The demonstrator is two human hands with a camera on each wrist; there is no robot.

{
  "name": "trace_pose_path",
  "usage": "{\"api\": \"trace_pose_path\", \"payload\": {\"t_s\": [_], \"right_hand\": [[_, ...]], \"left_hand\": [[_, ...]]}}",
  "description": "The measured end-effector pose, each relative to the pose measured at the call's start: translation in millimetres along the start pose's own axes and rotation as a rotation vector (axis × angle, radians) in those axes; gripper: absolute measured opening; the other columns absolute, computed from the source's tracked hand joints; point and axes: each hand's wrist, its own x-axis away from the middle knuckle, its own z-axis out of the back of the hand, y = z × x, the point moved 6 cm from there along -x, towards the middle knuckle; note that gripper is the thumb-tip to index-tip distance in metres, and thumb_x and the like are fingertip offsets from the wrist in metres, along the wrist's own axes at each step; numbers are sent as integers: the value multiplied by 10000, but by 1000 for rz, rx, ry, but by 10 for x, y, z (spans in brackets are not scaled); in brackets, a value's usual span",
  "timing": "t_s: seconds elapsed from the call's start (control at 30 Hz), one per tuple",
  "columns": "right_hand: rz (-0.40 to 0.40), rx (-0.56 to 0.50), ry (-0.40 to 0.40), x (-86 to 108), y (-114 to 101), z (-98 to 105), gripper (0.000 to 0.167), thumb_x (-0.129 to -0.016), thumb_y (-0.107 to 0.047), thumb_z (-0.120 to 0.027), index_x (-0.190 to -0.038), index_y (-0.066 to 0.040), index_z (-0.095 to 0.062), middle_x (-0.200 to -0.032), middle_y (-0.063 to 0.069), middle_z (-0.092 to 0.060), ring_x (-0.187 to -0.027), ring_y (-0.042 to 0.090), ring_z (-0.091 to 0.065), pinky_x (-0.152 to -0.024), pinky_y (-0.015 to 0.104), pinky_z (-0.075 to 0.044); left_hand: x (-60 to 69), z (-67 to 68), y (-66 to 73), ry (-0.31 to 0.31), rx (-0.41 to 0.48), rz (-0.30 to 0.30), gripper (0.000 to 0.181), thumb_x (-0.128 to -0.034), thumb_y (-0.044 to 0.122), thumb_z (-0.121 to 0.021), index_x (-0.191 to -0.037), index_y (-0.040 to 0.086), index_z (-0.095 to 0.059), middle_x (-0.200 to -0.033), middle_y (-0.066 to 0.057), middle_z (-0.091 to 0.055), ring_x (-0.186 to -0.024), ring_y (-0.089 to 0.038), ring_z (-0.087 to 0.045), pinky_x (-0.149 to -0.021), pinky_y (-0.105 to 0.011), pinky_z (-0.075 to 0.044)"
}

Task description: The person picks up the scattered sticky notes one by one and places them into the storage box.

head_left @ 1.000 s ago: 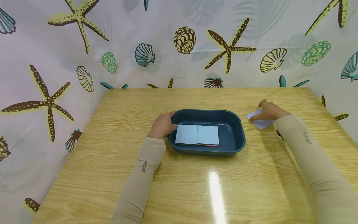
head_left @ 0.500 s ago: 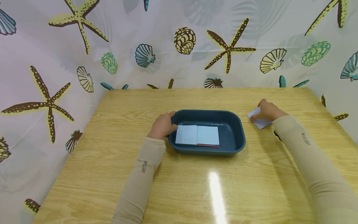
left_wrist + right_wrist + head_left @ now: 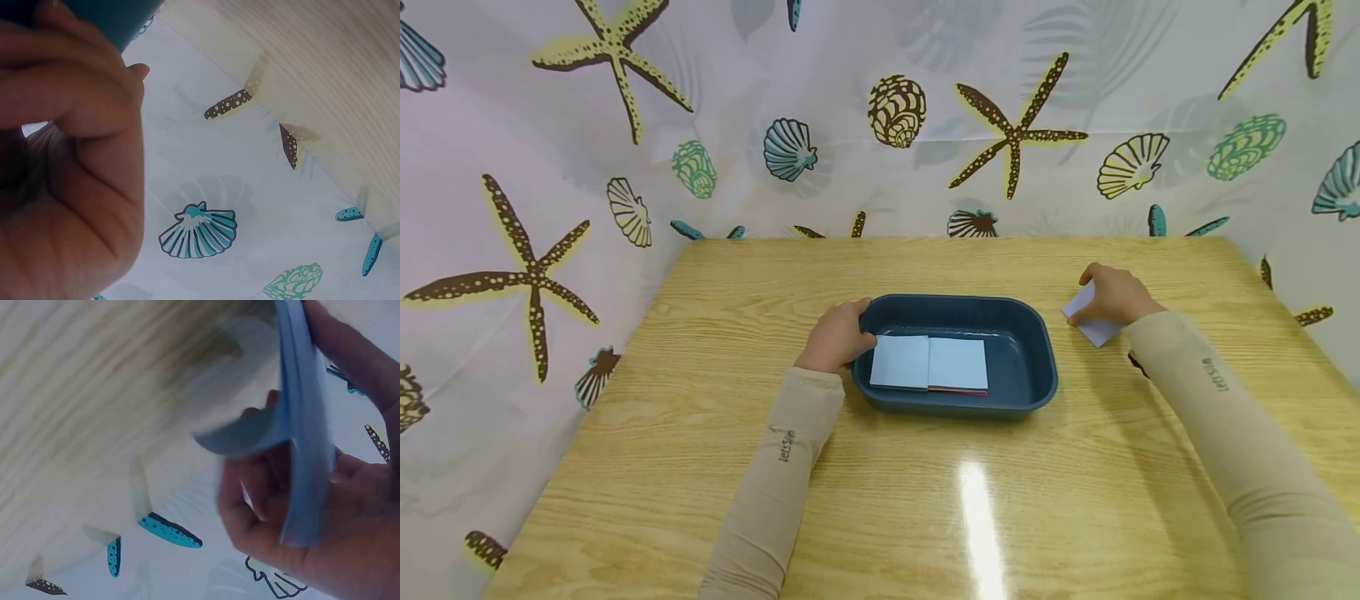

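Observation:
A dark blue plastic tub [image 3: 955, 307] stands on the table. Two square stacks of paper lie side by side inside it, both light blue on top; the left stack [image 3: 899, 362] touches the right stack [image 3: 958, 363], which has coloured sheets at its lower edge. My left hand [image 3: 837, 337] grips the tub's left rim, thumb over the top; the left wrist view shows its curled fingers beside the tub wall. To the right of the tub, my right hand [image 3: 1112, 297] holds a pale lavender-blue paper pad [image 3: 303, 437] between thumb and fingers. One sheet of the pad curls away from the rest.
The wooden table [image 3: 715, 400] reaches around the tub on all sides. Behind it and along both sides hangs a white cloth [image 3: 850, 50] printed with shells and starfish.
My right hand has shifted slightly left, turning the paper pad a little. The left hand and the tub have stayed in place.

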Motion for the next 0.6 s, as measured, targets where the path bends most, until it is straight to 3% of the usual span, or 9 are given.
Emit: {"api": "trace_pose_path", "payload": {"t_s": [0.13, 0.37, 0.47, 0.6], "right_hand": [[-42, 27, 13, 8, 52, 15, 874, -744, -335, -811, -1299, 153, -344, -1156, 417, -455, -932, 465, -499, -760, 529, -453], [-115, 25, -1, 63, 222, -19, 1114, -732, -505, -783, -1339, 185, -153, -1145, 471, -365, -1000, 570, -452, -823, 614, -418], [-92, -13, 4, 82, 236, -38, 1033, -757, -471, -775, -1282, 181, -169, -1093, 461, -415, -960, 543, -482, -805, 586, -424], [-24, -27, -8, 86, 191, -82, 786, -805, -391, -746, -1156, 160, -308, -1025, 389, -419, -898, 459, -443, -763, 514, -419]], "left_hand": [[-3, -5, 0, -2, 0, -2, 650, -889, 76, -612, -1489, 79, -363, -1041, -171, -696, -408, -145, -489, -426, -237, -431], [0, -12, 10, -2, 3, -2, 649, -885, 73, -614, -1485, 74, -369, -1192, -181, -641, -420, -148, -503, -433, -240, -440], [4, -12, 11, -5, 1, 0, 649, -888, 76, -613, -1488, 76, -365, -1155, -178, -659, -421, -150, -504, -434, -240, -441], [6, -4, 7, -1, 0, 10, 649, -891, 82, -617, -1489, 82, -365, -1042, -167, -696, -421, -151, -507, -436, -238, -447]]}}
